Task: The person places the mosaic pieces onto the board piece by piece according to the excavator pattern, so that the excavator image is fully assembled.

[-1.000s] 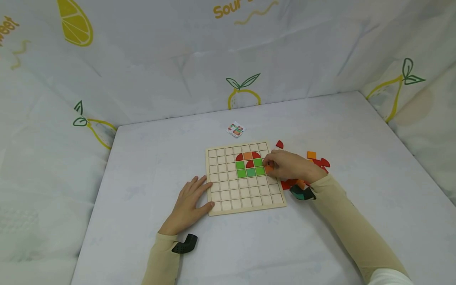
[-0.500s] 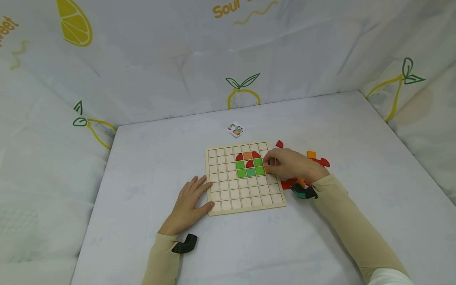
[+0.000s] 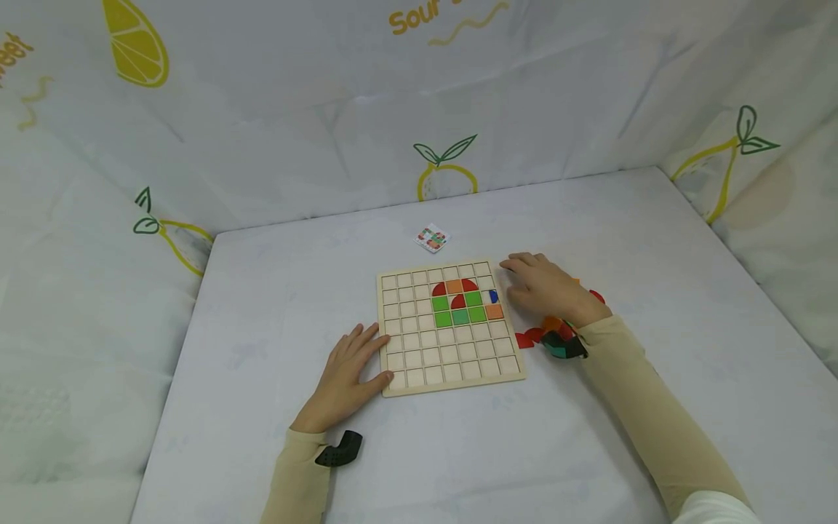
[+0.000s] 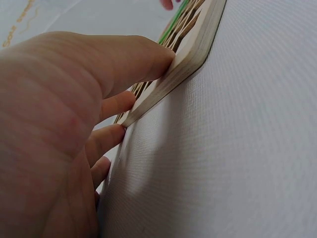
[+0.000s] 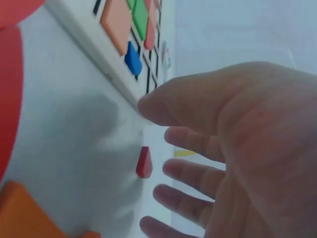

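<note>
A square wooden grid board (image 3: pixel 428 360) lies on the table. My left hand (image 3: pixel 347 378) rests at its left edge with fingers spread; in the left wrist view the thumb (image 4: pixel 148 57) presses the board's rim. Red quarter-rounds, green squares and orange squares fill several cells at upper right. A small blue piece (image 3: pixel 494 297) sits in a cell above an orange square (image 3: pixel 494 311) by the right edge. My right hand (image 3: pixel 550 287) hovers just right of the board, fingers extended and holding nothing. Below its fingers in the right wrist view lies a red quarter-round piece (image 5: pixel 144 162).
Loose red pieces (image 3: pixel 525 340) and an orange piece (image 3: pixel 552 323) lie right of the board, partly hidden by the right arm. A small printed pattern card (image 3: pixel 432 238) lies behind the board. A printed white cloth (image 3: pixel 314 145) hangs along the table's back edge.
My right hand has let go of the blue piece, which now shows in its cell, and has moved right and away over the loose red piece. The left hand has stayed put.
</note>
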